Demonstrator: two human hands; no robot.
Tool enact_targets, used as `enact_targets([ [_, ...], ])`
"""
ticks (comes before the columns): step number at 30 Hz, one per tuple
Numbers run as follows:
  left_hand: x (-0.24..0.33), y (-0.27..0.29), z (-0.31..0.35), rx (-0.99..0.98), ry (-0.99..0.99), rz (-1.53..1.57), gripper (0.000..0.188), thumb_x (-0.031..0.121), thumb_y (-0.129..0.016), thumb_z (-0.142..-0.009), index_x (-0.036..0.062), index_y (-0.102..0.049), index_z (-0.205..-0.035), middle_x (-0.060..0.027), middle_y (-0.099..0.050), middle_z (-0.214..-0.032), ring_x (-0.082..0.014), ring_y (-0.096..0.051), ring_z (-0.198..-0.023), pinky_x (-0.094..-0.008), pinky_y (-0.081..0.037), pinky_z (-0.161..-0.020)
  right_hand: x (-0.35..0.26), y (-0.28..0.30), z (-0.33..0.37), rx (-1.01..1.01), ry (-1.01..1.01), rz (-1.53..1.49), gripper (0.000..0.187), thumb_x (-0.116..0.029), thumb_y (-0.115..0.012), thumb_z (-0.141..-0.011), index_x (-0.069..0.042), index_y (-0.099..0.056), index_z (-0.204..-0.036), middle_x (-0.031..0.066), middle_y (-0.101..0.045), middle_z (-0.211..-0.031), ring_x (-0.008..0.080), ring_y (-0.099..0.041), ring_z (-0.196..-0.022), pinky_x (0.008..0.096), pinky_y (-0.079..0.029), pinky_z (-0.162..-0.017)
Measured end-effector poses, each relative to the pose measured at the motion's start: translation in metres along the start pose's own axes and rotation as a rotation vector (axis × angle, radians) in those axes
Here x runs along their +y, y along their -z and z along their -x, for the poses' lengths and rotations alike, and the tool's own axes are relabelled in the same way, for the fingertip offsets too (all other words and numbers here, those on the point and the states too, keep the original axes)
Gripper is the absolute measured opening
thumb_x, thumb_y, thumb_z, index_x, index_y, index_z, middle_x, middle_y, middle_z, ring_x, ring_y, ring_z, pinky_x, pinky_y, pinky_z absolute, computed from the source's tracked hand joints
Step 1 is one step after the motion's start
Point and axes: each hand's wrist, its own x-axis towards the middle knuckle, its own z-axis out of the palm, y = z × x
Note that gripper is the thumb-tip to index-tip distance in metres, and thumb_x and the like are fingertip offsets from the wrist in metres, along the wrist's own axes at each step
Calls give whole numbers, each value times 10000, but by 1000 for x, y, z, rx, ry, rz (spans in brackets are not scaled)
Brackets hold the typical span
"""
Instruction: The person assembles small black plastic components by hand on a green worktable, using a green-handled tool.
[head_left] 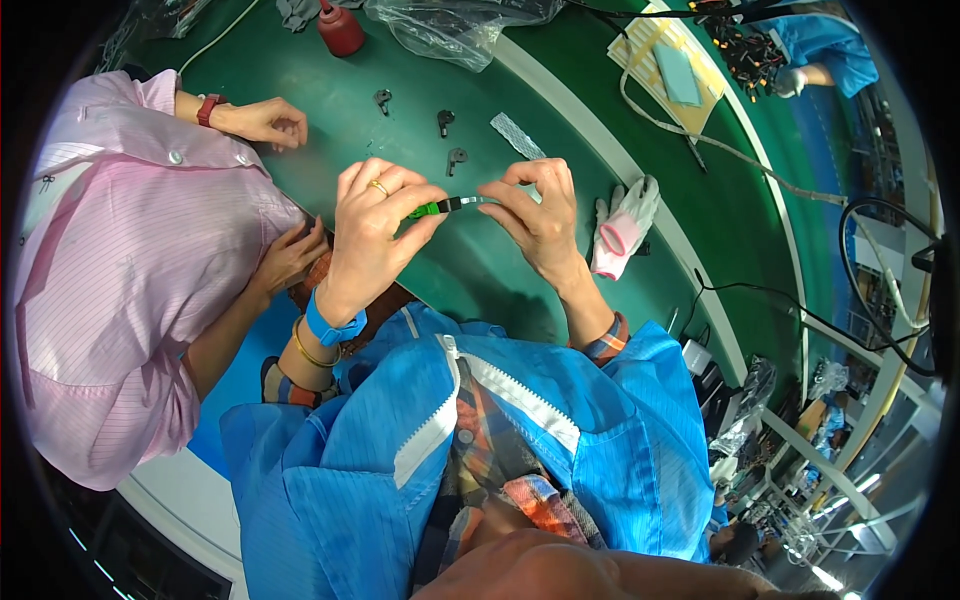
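Between my two hands, above the green tabletop (480, 275), is a small slim piece with a green end and a black body (452, 204). My left hand (380, 220) is closed in a pinch on its green end. My right hand (538, 212) has thumb and fingers pinched at the opposite, pale tip, where the fingertips partly hide it. Just beyond my hands lie three small black moulded parts: one (456, 161) nearest, another (445, 123) behind it, and a third (383, 101) farther left. A silvery strip (517, 136) rests past my right hand.
White-and-pink gloves (622, 228) lie right of my right hand. At my left sits a co-worker in a pink striped shirt (150, 270), one hand (265, 123) over the table. A red bottle (340, 32) and clear plastic bags (450, 25) stand far off. Cables cross the right side.
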Motion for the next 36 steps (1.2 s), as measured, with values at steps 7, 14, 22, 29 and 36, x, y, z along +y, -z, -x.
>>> enact_targets([
  [7,5,3,-2,-21,6,7,160,84,-671,-660,91,-641,-816,11,-558,-832,-157,-474,-805,-324,-312,-873,-1,-5,0,25,-38,-109,130,-98,-720,-697,-93,-679,-820,7,-513,-855,171,-447,-789,283,-377,-685],
  [14,6,5,-1,-40,70,136,150,80,-676,-671,79,-639,-817,4,-568,-840,-157,-477,-812,-321,-306,-887,-7,-8,4,43,-147,-224,104,-54,-715,-697,-74,-677,-792,6,-519,-807,154,-444,-735,258,-374,-628],
  [22,1,4,1,-70,184,324,174,43,-683,-697,30,-628,-861,-54,-605,-898,-189,-529,-879,-316,-366,-860,-6,-6,4,67,-107,-210,102,-72,-713,-680,-78,-665,-771,12,-544,-816,162,-459,-722,272,-390,-658],
  [29,4,-9,7,-5,432,757,158,6,-665,-716,35,-613,-862,-37,-623,-871,-146,-536,-774,-262,-410,-781,-8,-4,2,76,-75,-231,128,-26,-719,-679,-67,-678,-793,13,-525,-795,147,-450,-721,248,-375,-604],
  [36,4,-20,8,-10,393,730,135,-17,-661,-724,14,-614,-847,-36,-612,-818,-125,-527,-737,-221,-417,-713,-15,0,0,36,-93,-235,120,-63,-715,-665,-81,-661,-771,10,-545,-808,159,-465,-722,274,-391,-659],
])
